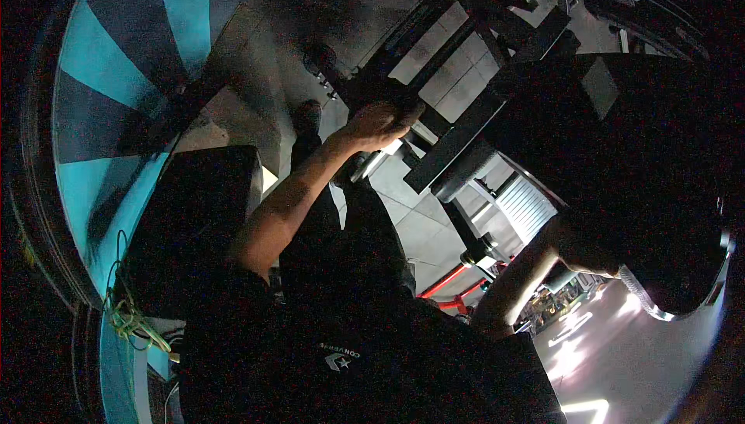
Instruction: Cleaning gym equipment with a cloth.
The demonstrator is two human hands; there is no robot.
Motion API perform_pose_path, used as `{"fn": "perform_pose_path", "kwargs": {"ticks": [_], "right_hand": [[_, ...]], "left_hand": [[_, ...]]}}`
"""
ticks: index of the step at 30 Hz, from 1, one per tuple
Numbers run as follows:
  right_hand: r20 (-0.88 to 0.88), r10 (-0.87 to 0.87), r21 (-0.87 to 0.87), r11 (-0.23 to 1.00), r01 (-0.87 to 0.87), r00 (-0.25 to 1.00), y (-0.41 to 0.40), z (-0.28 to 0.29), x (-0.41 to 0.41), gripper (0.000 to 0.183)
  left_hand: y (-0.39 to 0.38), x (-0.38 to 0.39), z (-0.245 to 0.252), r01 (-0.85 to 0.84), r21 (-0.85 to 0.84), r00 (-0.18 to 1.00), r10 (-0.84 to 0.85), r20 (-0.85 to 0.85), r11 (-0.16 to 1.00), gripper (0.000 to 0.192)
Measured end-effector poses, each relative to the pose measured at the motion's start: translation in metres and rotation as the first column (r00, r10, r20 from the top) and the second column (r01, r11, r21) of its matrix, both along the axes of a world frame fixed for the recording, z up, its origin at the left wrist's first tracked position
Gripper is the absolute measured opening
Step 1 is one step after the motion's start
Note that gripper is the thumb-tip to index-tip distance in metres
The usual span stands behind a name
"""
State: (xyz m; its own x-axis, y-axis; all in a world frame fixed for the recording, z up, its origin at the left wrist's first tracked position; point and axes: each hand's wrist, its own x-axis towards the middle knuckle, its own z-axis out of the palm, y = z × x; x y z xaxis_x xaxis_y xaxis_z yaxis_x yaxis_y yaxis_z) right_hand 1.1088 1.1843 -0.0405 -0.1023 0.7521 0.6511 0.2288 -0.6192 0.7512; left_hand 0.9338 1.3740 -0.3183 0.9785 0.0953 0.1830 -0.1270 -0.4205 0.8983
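My left hand (381,125) reaches forward over my legs. Its fingers are curled beside a dark metal frame (401,45), and shadow hides whether they grip any part of it. A bright, narrow strip (375,162) shows just below that hand; what it is cannot be made out. My right forearm (518,284) extends up to the right beneath a large dark panel (646,156). Part of my right hand (591,262) shows at the panel's lower edge, its fingers hidden. A padded-looking dark cylinder (468,170) lies between the two arms.
A blue-and-dark striped panel (107,83) curves along the left. Tangled thin cords (134,325) hang near a dark box-like object (204,220). Red bars (445,281) stand beyond the frame on the tiled floor (428,226). A glossy pale surface (628,354) lies lower right.
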Motion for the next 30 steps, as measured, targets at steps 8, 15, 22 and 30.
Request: {"fn": "perform_pose_path", "kwargs": {"ticks": [8, 15, 22, 30], "right_hand": [[0.023, -0.023, -0.003, 1.000, 0.023, 0.999, -0.002, 0.001, 0.004, 0.080], [-0.057, -0.029, 0.055, 0.998, 0.032, 0.998, 0.024, 0.004, -0.007, 0.081], [-0.126, 0.030, 0.038, 0.999, -0.025, 0.992, 0.032, 0.001, 0.012, 0.072], [-0.447, 0.689, 0.853, 0.521, 0.040, 0.570, 0.038, -0.008, -0.010, 0.079]], "left_hand": [[-0.007, -0.017, -0.045, -0.107, 0.191, 0.959, 0.051, 0.278, 0.976, 0.027], [-0.007, -0.081, -0.061, -0.670, -0.478, 0.574, -0.010, -0.819, 0.568, 0.060], [-0.054, -0.050, -0.033, -0.625, -0.355, 0.743, 0.389, -0.545, 0.695, 0.059], [-0.071, -0.059, 0.024, -0.244, 0.155, 0.969, 0.245, 0.009, 0.957, 0.038]]}}
